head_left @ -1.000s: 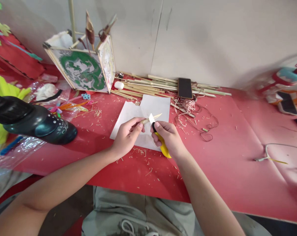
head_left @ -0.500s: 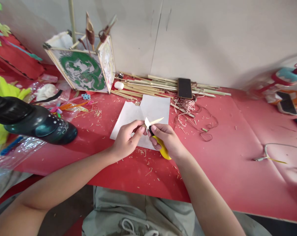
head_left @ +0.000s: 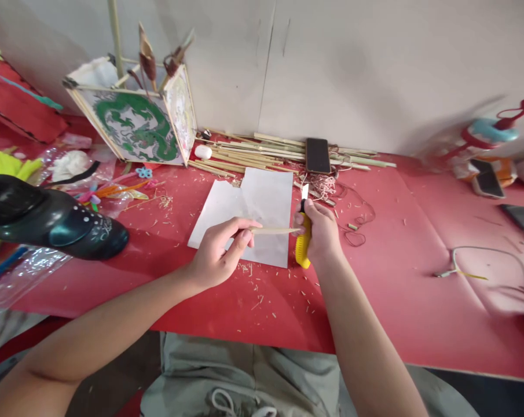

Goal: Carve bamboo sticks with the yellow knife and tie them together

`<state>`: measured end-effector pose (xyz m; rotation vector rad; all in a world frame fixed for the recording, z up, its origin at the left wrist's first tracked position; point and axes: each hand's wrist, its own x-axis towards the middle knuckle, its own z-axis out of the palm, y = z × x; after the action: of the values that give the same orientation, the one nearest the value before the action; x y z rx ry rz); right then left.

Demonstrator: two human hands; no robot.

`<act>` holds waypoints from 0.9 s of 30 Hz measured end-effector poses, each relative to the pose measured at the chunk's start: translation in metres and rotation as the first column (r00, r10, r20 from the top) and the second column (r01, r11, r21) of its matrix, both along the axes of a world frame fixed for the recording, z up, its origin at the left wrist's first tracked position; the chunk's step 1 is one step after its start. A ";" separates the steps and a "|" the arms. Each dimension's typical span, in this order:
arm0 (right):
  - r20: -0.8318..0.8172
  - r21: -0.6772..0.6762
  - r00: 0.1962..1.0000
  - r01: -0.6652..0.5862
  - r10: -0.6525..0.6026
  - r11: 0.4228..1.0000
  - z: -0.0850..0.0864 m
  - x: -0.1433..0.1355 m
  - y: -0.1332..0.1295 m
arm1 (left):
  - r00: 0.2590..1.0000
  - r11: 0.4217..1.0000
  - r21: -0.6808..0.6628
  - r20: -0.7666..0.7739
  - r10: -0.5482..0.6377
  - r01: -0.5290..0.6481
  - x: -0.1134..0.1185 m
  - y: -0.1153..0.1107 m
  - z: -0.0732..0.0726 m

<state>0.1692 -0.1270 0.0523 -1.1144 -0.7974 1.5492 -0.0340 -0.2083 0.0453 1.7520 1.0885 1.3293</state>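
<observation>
Between the thumb and fingers of my left hand point(head_left: 224, 249) is one end of a pale pointed bamboo stick point(head_left: 273, 230), its tapered tip pointing right. My right hand point(head_left: 322, 231) is wrapped round a yellow utility knife point(head_left: 304, 240) with its blade out and pointing up, away from me. The stick's tip reaches close to my right fingers; whether it touches them I cannot tell. Under the stick lie overlapping white paper sheets point(head_left: 268, 197) on the red table point(head_left: 383, 278), with wood shavings scattered about.
Bamboo strips point(head_left: 239, 156) lie along the wall with a phone point(head_left: 318, 155) on them. A dragon-painted box point(head_left: 135, 124) holds wooden pieces. A dark bottle point(head_left: 57, 217) stands left. Tangled thread point(head_left: 355, 229) and a cable point(head_left: 483, 249) lie to the right, near a red-strapped bottle point(head_left: 491, 130).
My right hand has drawn the knife away from the stick to the right, and its blade now points upward. The stick has swung to lie nearly level. The whole view has shifted slightly.
</observation>
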 end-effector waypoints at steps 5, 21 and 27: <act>-0.081 0.014 0.986 -0.144 0.145 0.989 0.000 -0.007 -0.007 | 0.994 0.989 -0.149 0.103 0.027 -0.012 0.004 0.005 -0.005; -0.011 0.057 0.852 -0.523 0.524 0.851 0.001 -0.026 -0.029 | 0.946 0.953 -0.300 0.294 0.133 -0.041 -0.002 0.022 -0.005; 0.011 0.036 0.834 -0.551 0.551 0.833 0.007 -0.028 -0.031 | 0.964 0.966 -0.253 0.240 0.111 -0.048 -0.001 0.017 -0.004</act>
<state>0.1409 -0.1585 0.0589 -0.8921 -1.2209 1.9972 -0.0346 -0.1911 0.0410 1.3310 1.1337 1.3596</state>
